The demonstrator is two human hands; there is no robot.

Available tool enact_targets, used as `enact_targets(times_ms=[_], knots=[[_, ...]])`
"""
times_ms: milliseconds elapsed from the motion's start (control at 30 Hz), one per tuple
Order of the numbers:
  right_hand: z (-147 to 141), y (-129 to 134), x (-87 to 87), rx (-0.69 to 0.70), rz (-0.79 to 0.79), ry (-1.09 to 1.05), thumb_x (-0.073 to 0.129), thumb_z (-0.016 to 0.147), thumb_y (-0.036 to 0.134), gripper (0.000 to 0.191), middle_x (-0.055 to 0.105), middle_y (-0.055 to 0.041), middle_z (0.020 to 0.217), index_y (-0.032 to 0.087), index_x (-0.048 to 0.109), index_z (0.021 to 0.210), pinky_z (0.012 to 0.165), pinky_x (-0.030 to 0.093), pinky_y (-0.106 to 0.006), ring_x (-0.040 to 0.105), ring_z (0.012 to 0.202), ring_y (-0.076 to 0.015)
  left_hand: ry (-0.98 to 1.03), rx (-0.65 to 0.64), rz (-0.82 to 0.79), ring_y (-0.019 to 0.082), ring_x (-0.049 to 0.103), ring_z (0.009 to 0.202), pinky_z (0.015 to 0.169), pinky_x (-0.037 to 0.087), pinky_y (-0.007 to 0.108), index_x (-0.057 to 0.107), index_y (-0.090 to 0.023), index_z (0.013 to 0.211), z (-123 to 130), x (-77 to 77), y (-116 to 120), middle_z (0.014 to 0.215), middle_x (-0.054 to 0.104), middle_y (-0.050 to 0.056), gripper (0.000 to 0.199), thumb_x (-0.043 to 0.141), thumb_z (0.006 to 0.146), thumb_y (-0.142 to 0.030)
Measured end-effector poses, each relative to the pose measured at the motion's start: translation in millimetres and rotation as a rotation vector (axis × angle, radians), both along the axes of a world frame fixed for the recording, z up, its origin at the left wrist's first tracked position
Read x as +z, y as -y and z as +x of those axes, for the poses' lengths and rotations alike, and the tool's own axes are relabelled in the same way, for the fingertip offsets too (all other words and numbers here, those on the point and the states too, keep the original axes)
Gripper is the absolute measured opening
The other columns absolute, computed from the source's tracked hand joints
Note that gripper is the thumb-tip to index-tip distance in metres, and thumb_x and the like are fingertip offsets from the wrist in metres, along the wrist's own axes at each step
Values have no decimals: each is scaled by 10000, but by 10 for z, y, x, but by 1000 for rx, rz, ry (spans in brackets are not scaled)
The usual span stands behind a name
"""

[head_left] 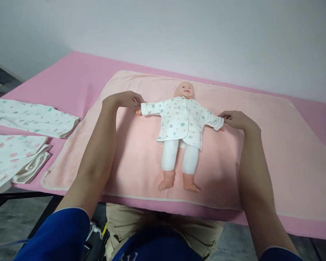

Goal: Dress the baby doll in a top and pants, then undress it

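A baby doll [187, 90] lies on its back with its arms spread wide. It wears a white patterned baby jacket [174, 121], closed down the front, above white legs; its feet are bare. My left hand [129, 98] is closed at the sleeve cuff on the left of the view, fingertips pinching its edge, with the doll's small hand showing just below. On the other side, my right hand [233, 119] pinches the opposite cuff, which looks folded back. The doll's fingers there are partly hidden behind that cuff and my hand.
Under the doll spreads a light pink blanket [282, 156] with pale edging, on a pink-covered table [78, 79]. Folded patterned cloths lie at the left: one with green prints [32, 115], another with pink prints [16, 152] nearer me. A pale wall [206, 36] stands behind.
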State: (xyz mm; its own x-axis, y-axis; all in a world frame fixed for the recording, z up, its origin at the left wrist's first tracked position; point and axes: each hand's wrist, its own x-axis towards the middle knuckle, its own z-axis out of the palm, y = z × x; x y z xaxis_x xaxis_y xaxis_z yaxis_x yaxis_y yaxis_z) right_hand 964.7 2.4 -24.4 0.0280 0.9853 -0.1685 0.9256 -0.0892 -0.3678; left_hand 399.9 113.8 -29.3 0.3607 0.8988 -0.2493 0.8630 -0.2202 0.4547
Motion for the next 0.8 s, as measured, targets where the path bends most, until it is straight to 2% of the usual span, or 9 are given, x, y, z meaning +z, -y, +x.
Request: enact_targets(times_ms=[67,167,233,300,367,500,633,800], knots=[[-118,-17,32,4,41,-12,587,942,241,408,806,-131,1363,266,832,1267,1054,604,-557,753,1222,-359,35,25,50,348,739,1206,1041,571,459,854,-313,1209,101,-2,-12,1326,820,63,457,677,799,-406],[-478,-66,-33,47,264,-107,506,1050,330,433,764,-162,1461,220,774,1372,1182,552,-583,709,1356,-368,177,32,211,338,709,1297,1101,549,468,806,-242,1288,524,-43,53,1451,772,106,469,498,1014,-465],[-782,-105,-165,110,399,-190,459,1114,468,498,730,-177,1516,205,727,1441,1240,515,-586,674,1412,-368,233,-30,267,337,724,1243,1083,552,473,776,-208,1288,911,-106,149,1406,781,144,550,366,1109,-528],[-1046,-139,-334,179,446,-242,390,1142,615,629,694,-193,1568,197,669,1521,1263,492,-605,646,1439,-379,223,-105,310,362,736,1177,1048,553,496,751,-185,1273,1259,-194,252,1312,796,179,625,284,1146,-581],[-1206,-164,-490,209,466,-235,283,1143,733,767,677,-201,1590,205,614,1590,1267,464,-655,625,1446,-403,193,-141,393,390,737,1151,1040,541,524,715,-166,1288,1481,-286,325,1239,796,201,653,215,1164,-567],[-1244,-194,-637,216,486,-205,183,1117,819,882,660,-193,1617,223,574,1637,1266,427,-700,600,1452,-427,254,-184,435,380,748,1128,1015,538,501,597,-185,1466,1542,-401,350,1263,795,175,597,216,1176,-542],[-1205,-211,-621,208,454,-195,195,1127,793,849,633,-181,1651,230,546,1656,1257,432,-690,608,1445,-427,297,-201,413,367,745,1172,1045,524,479,554,-206,1530,1483,-404,333,1301,795,154,578,232,1178,-534],[-1207,-198,-576,218,427,-215,241,1140,771,796,640,-163,1649,240,544,1649,1248,459,-641,623,1443,-408,241,-109,326,360,750,1063,947,529,453,583,-207,1522,1497,-373,333,1154,807,139,622,288,1156,-615]])
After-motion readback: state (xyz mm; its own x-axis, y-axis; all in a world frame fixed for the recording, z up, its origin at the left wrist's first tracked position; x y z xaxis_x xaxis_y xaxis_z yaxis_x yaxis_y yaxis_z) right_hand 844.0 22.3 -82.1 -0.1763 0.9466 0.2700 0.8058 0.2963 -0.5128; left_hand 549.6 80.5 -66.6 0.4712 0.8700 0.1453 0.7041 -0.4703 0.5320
